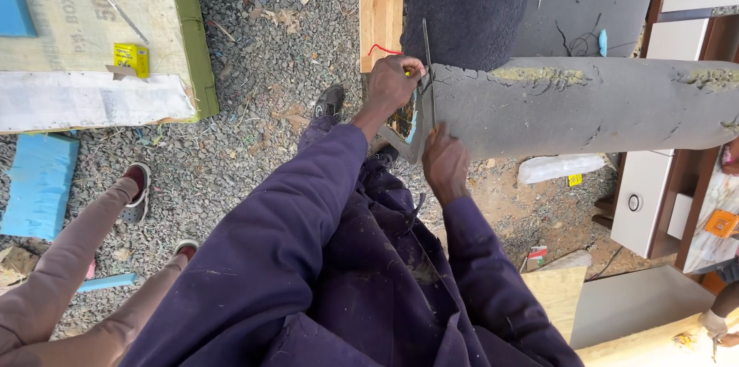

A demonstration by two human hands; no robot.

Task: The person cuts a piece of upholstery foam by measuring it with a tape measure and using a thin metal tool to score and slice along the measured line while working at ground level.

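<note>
left hand (392, 83) grips a knife (427, 67) at the grey roll (585, 105); right hand (445, 163) presses it, grip unclear.

grey felt-like padding (585, 105) on the roll looks rough and matt with crusty glue patches, the blade (428, 67) thin dull metal, dark fuzzy cloth (466, 5) above, bare pale wood plank (379, 5), loose gravel ground (269, 67)

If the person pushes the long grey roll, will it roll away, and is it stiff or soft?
The grey roll is round, so it would probably roll if pushed sideways. Its surface shows cracks and torn patches, so it is likely soft foam that dents and tears easily. It looks light for its size. The left hand and right hand work at its cut end.
</note>
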